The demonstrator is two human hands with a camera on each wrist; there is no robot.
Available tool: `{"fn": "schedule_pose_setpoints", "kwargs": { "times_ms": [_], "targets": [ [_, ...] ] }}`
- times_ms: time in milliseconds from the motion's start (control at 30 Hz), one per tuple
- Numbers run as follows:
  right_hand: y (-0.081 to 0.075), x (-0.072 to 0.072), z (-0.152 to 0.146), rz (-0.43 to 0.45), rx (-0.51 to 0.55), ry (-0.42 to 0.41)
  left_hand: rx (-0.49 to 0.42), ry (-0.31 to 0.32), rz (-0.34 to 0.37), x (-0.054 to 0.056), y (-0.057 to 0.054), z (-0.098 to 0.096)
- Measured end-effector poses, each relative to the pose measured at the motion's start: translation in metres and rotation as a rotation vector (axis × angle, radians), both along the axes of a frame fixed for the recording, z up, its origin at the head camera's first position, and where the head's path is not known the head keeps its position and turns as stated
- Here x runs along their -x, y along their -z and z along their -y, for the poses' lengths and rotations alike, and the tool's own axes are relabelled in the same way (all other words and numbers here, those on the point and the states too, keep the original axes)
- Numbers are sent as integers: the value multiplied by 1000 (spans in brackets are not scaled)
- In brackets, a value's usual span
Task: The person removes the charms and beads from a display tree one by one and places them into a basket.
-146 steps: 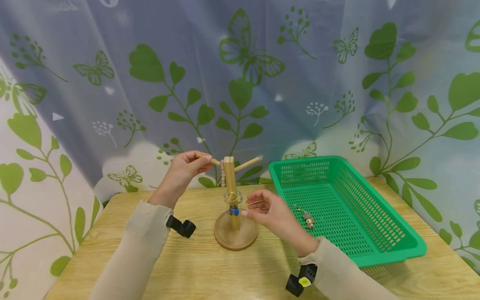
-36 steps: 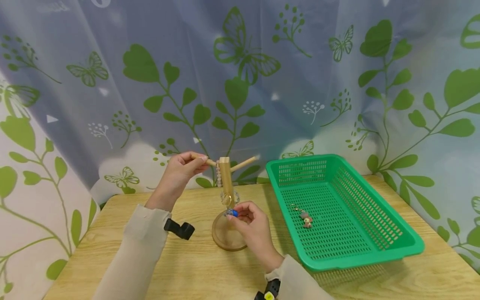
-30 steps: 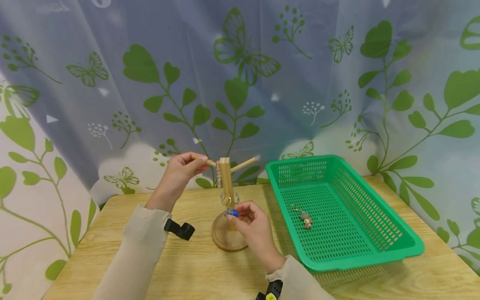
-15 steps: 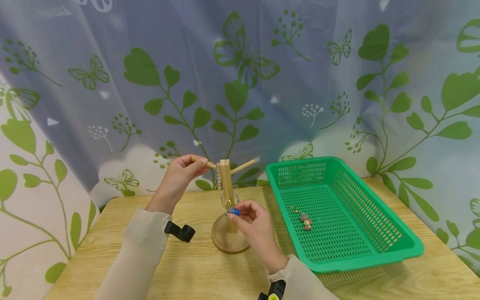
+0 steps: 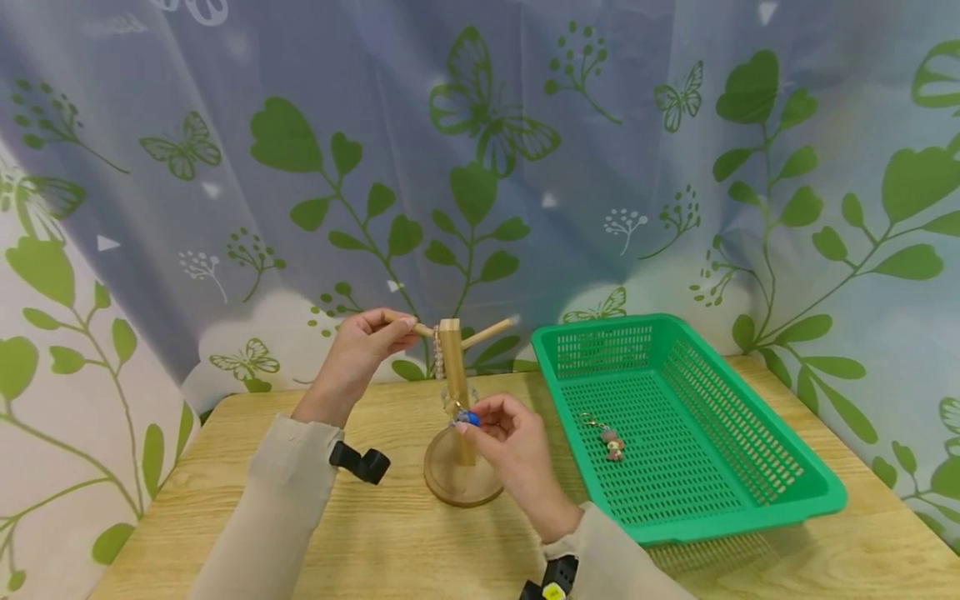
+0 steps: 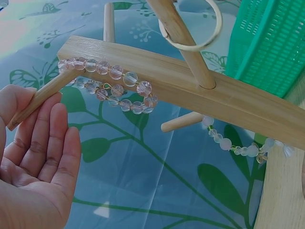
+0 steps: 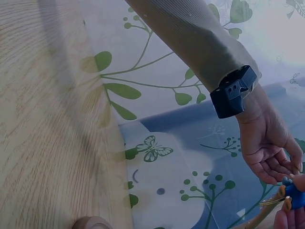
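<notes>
My left hand (image 5: 363, 350) pinches the upper left peg (image 6: 47, 93) of a wooden jewelry stand (image 5: 453, 358). A pink and clear beaded bracelet (image 6: 114, 71) hangs on that peg, close to the post. The right hand (image 5: 517, 446) pinches a blue keychain charm (image 5: 473, 418) in front of the post. The keychain's gold ring (image 6: 219, 28) is around the front peg (image 6: 183, 40). On a lower peg at the far side hangs a pale beaded bracelet (image 6: 224, 143). In the right wrist view the blue charm sits at the right edge, and most of the right hand is cut off.
Right of the stand is a green plastic basket (image 5: 585, 479) with a pinkish figure keychain (image 5: 613, 446) inside. The stand's round base (image 5: 457, 492) rests on the wooden table (image 5: 375, 533). A leaf-patterned curtain (image 5: 337, 250) hangs behind.
About five seconds ago the right hand was beside the blue charm with fingers apart; now it pinches the charm. Over the last second it has lifted the charm slightly. The left hand stays on its peg.
</notes>
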State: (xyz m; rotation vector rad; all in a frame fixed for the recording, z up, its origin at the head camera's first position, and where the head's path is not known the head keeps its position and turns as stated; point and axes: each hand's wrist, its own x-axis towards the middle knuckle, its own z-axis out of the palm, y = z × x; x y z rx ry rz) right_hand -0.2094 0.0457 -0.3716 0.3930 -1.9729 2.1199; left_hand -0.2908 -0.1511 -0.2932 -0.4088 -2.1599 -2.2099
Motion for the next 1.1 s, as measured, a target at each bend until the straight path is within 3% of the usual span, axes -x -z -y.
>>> {"fn": "schedule_pose_setpoints", "kwargs": {
  "times_ms": [700,1100],
  "targets": [
    [-17,-1,-4,-22,-40,-45,-12,3,1,1,0,0],
    [-30,-2,-12,-17,43,-118,-3,-3,7,2,0,-1]
  ]
}}
